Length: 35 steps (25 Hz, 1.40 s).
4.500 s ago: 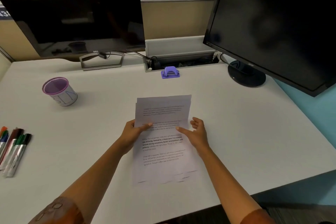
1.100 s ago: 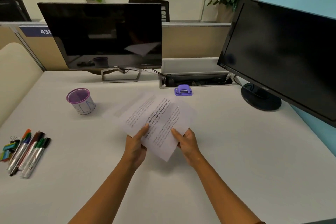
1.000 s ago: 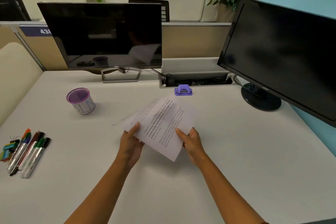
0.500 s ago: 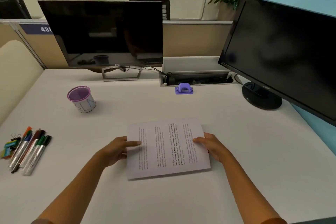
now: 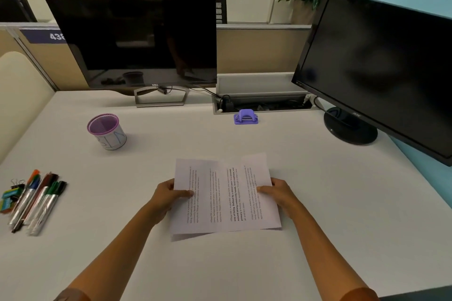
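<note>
A small stack of printed white sheets point(image 5: 223, 197) is held sideways just above the white desk point(image 5: 318, 203), its text lines running away from me. My left hand point(image 5: 168, 197) pinches the stack's left edge, thumb on top. My right hand point(image 5: 277, 193) pinches the right edge the same way. The sheets are slightly out of line, with a lower sheet's corner showing at the bottom left and another corner at the top right.
A purple mesh pen cup point(image 5: 107, 131) stands at the left and a purple hole punch point(image 5: 245, 117) sits near the cable tray point(image 5: 261, 102). Several markers and binder clips point(image 5: 34, 200) lie at the far left. Two dark monitors point(image 5: 137, 41) point(image 5: 381, 66) stand behind.
The sheets were turned from upright to sideways, lowered toward the desk, and my hands moved from the bottom edge to the left and right edges.
</note>
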### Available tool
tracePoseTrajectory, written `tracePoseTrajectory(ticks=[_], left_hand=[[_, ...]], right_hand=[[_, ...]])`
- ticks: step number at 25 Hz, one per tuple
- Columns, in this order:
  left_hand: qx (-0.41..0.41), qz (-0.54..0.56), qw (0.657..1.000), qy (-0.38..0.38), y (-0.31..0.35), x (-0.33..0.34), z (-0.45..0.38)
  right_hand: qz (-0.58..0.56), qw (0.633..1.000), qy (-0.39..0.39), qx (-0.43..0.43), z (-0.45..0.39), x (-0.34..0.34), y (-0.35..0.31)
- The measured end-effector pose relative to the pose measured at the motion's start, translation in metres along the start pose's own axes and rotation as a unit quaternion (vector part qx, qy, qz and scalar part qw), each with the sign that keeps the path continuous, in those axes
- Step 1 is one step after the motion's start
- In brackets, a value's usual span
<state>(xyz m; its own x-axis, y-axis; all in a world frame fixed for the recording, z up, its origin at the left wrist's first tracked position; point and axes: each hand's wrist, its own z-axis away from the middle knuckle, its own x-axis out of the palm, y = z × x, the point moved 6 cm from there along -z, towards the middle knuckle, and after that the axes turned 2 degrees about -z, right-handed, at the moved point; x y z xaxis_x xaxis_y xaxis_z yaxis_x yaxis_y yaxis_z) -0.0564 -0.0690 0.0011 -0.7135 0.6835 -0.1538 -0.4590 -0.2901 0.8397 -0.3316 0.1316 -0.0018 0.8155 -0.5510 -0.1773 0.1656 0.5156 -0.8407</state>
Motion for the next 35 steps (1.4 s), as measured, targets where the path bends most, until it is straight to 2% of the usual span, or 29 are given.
tracePoseTrajectory(ticks=[2, 5, 9, 12, 15, 19, 35], left_hand=[[0.006, 0.055, 0.998, -0.022, 0.009, 0.004, 0.003], [0.043, 0.073, 0.995, -0.048, 0.032, 0.008, 0.008], [0.155, 0.068, 0.986, 0.004, 0.071, 0.0, 0.014], [0.203, 0.07, 0.976, 0.031, 0.087, -0.003, 0.017], [0.22, 0.082, 0.971, 0.042, 0.088, -0.004, 0.019], [0.198, 0.094, 0.975, 0.037, 0.072, 0.001, 0.02], [0.191, 0.103, 0.974, 0.066, 0.048, 0.002, 0.015]], right_hand=[[-0.038, 0.998, -0.023, -0.045, 0.003, 0.002, -0.015], [-0.045, 0.993, -0.019, -0.11, 0.005, -0.002, -0.041], [-0.084, 0.979, 0.035, -0.181, 0.007, -0.013, -0.072], [-0.091, 0.968, 0.065, -0.224, 0.013, -0.016, -0.088], [-0.095, 0.967, 0.072, -0.227, 0.016, -0.017, -0.087], [-0.091, 0.973, 0.049, -0.206, 0.014, -0.01, -0.07], [-0.081, 0.981, 0.045, -0.168, 0.01, 0.001, -0.044]])
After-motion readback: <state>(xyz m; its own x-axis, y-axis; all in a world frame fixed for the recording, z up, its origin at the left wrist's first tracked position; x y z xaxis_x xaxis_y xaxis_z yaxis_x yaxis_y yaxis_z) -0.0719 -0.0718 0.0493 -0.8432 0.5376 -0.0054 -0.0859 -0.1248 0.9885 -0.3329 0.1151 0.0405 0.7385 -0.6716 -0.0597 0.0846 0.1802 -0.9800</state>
